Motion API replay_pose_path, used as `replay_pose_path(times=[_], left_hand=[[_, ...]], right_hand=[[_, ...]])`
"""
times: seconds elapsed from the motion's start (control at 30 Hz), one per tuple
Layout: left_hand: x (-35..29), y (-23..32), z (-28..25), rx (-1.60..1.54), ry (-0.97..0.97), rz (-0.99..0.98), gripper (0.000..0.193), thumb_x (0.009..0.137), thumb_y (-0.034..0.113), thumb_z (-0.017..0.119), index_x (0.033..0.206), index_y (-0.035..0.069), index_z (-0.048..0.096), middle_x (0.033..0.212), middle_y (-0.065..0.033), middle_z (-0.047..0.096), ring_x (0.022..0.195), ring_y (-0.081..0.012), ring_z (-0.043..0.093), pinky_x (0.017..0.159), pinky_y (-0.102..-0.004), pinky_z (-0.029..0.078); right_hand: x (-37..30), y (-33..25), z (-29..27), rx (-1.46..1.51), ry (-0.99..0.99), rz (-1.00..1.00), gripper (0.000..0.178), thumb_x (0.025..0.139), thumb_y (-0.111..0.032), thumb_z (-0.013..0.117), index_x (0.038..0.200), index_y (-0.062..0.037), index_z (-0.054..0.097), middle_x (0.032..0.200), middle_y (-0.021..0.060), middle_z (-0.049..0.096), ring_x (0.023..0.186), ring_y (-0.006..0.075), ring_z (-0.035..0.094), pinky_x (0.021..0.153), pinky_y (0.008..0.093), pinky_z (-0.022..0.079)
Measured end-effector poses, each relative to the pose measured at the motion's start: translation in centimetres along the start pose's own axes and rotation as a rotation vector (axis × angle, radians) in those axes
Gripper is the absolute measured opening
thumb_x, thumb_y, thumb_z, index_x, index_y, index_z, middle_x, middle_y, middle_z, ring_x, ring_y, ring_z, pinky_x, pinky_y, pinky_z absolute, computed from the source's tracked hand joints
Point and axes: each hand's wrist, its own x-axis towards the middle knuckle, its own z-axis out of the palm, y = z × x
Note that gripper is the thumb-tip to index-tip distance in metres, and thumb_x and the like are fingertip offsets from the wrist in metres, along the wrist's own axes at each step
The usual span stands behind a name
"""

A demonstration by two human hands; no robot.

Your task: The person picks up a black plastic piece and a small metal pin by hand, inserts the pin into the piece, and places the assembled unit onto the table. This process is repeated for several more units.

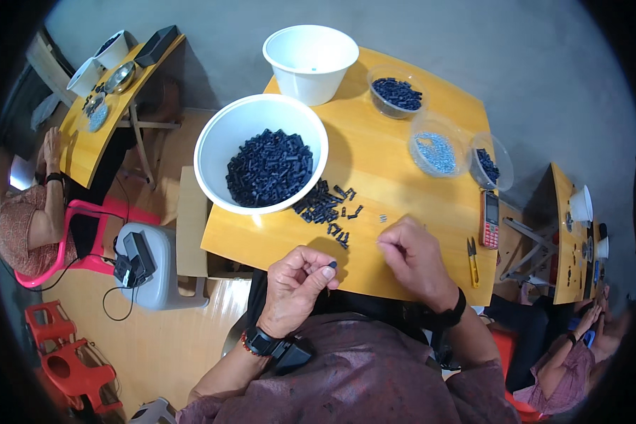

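Observation:
My left hand (295, 284) is closed at the table's front edge, pinching a small black plastic part (333, 265) between thumb and fingertips. To its right, my right hand (415, 256) hovers over the tabletop with curled fingers; whatever its fingertips hold is hidden. Just beyond that hand lie a few tiny metal springs (383, 218). A loose pile of black plastic parts (321, 205) spreads over the wood beyond my left hand. Behind the pile, a large white tub (208, 179) holds a heap of the same kind of parts.
Another white tub (311, 83) stands farther back. Clear bowls hold black parts (397, 93), small silvery pieces (437, 152) and more black pieces (486, 164). A red-and-black phone (490, 220) and yellow-handled snips (473, 263) lie at right. People sit at neighbouring tables on both sides.

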Motion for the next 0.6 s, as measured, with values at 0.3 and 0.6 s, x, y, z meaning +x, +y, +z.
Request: replay_pose_path(times=[0.3, 0.6], left_hand=[[-0.1, 0.7, -0.6, -0.036, -0.058, -0.019, 0.011, 0.092, 0.005, 0.065, 0.101, -0.001, 0.061, 0.084, -0.0046, 0.065, 0.072, -0.0109, 0.063, 0.070, -0.0246, 0.055], [0.0, 0.8, -0.7, -0.053, -0.030, -0.042, 0.012, 0.093, 0.002, 0.063, 0.104, 0.000, 0.059, 0.087, -0.0074, 0.065, 0.073, -0.0110, 0.063, 0.070, -0.0252, 0.055]], right_hand=[[1.7, -4.6, 1.8, 0.252, -0.136, -0.132, 0.010, 0.086, -0.002, 0.064, 0.096, -0.0035, 0.060, 0.084, 0.0135, 0.059, 0.074, 0.0293, 0.061, 0.065, 0.0356, 0.049], [1.0, -4.3, 2.0, 0.328, -0.176, -0.060, 0.009, 0.087, -0.002, 0.064, 0.095, -0.0030, 0.059, 0.084, 0.0122, 0.059, 0.076, 0.0264, 0.062, 0.065, 0.0345, 0.049]])
